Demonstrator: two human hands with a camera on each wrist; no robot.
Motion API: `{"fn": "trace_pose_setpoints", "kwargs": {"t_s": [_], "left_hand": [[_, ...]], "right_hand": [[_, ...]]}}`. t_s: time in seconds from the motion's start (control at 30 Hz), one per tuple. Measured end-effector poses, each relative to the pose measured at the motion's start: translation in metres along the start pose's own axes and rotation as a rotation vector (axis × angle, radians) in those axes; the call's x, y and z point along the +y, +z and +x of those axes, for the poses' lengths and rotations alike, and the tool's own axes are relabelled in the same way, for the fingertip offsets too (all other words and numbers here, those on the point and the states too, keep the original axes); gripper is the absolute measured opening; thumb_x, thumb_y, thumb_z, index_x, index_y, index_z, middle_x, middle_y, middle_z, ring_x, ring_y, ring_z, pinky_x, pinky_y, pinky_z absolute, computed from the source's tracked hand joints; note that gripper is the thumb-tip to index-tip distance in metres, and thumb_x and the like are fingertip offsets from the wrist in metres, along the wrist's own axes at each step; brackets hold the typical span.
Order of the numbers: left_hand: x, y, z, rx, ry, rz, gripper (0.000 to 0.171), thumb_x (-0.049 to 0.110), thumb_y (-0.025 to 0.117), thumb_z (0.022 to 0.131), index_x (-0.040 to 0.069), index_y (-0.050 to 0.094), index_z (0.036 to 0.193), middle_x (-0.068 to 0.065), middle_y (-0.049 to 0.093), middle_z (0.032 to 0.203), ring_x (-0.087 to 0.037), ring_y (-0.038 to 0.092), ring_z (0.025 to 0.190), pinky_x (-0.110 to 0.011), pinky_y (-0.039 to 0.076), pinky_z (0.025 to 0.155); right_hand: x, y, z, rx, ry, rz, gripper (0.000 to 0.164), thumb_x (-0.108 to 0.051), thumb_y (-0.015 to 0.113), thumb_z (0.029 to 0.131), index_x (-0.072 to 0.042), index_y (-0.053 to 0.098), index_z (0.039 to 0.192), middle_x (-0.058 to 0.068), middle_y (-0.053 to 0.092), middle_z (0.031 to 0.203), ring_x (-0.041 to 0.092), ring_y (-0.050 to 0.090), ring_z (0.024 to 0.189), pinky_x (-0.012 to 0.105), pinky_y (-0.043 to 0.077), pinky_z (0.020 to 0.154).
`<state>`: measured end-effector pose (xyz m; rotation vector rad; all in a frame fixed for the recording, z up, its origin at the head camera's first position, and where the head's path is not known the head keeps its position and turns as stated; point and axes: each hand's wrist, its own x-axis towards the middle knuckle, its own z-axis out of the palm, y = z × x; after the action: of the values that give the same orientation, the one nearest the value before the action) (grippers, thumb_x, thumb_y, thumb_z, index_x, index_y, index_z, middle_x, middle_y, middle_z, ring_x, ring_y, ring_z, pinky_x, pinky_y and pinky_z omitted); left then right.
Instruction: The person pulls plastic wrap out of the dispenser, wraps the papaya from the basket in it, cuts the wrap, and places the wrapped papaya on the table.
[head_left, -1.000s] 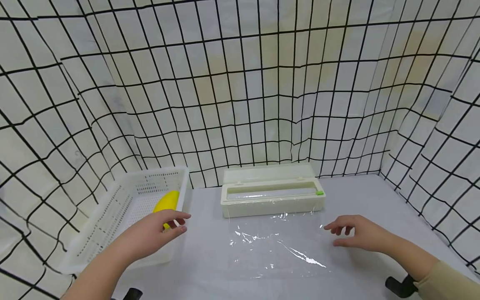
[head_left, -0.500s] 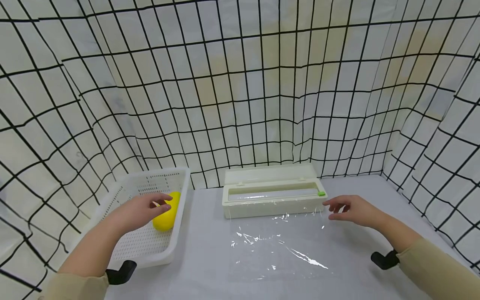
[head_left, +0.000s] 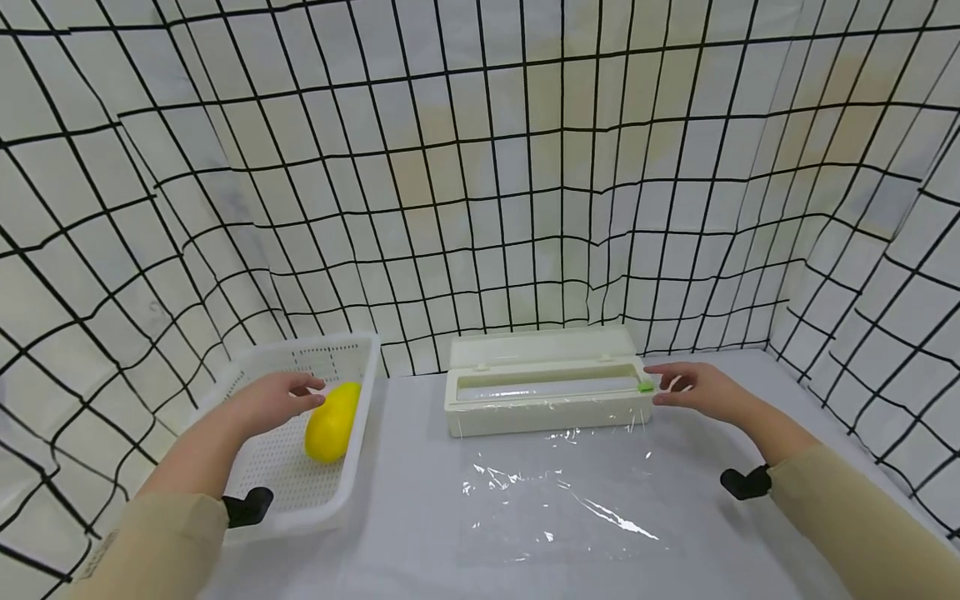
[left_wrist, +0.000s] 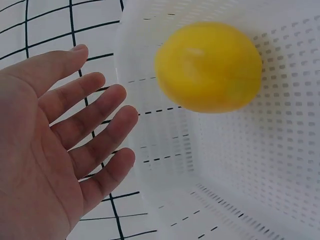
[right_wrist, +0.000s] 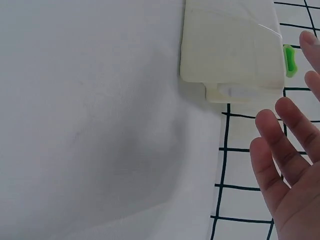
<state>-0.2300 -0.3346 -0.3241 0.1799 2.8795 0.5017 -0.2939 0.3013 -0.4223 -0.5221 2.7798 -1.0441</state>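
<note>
My left hand [head_left: 272,404] is over the white perforated basket [head_left: 343,492], its fingers relaxed and holding nothing. Just right of the fingertips lies a smooth yellow oval thing [head_left: 332,427], fruit-like, inside the basket. The left wrist view shows a gap between the fingers and this yellow oval [left_wrist: 207,67]. At the right end of an off-white cling film dispenser [head_left: 551,414], my right hand [head_left: 701,392] has loosely bent fingers beside the small green slider [head_left: 646,387]. In the right wrist view the fingers stand apart from the green slider [right_wrist: 290,61], gripping nothing.
The dispenser's lid [head_left: 540,346] is tipped back, with a film roll inside. A sheet of clear cling film [head_left: 558,500] lies from its front edge over the white table [head_left: 405,517]. Black-gridded white sheeting [head_left: 480,183] encloses the back and sides.
My left hand has drawn back and left, uncovering the yellow oval thing. My right hand has moved forward to the dispenser's right end. Basket and dispenser stay put.
</note>
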Motion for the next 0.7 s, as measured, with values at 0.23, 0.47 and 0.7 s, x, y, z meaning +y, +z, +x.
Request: {"fn": "trace_pose_setpoints", "kwargs": {"t_s": [0.23,0.47,0.7], "left_hand": [[-0.019,0.0,0.014,-0.024,-0.04,-0.027,0.053,0.033,0.063,0.096,-0.002,0.055,0.135,-0.026,0.061,0.12,-0.041,0.058,0.104,-0.057,0.052,0.083],[-0.029,0.002,0.028,-0.094,-0.094,-0.01,0.07,0.042,0.066,0.092,-0.005,0.047,0.14,-0.033,0.055,0.127,-0.045,0.057,0.107,-0.058,0.051,0.085],[-0.033,0.011,0.038,-0.194,-0.168,-0.067,0.086,0.049,0.072,0.086,-0.005,0.039,0.144,-0.036,0.044,0.137,-0.046,0.056,0.11,-0.057,0.052,0.084]], "right_hand": [[0.01,0.001,0.011,-0.037,0.039,0.008,0.066,-0.044,0.075,0.086,-0.011,0.056,0.141,0.006,0.06,0.108,0.023,0.055,0.094,0.035,0.048,0.073],[0.016,0.006,0.019,-0.033,0.07,0.029,0.066,-0.046,0.075,0.085,-0.013,0.058,0.14,0.009,0.06,0.111,0.024,0.055,0.094,0.035,0.048,0.074],[0.019,0.011,0.024,-0.024,0.109,0.082,0.066,-0.046,0.075,0.085,-0.014,0.058,0.14,0.011,0.059,0.116,0.024,0.057,0.096,0.037,0.05,0.077]]}}
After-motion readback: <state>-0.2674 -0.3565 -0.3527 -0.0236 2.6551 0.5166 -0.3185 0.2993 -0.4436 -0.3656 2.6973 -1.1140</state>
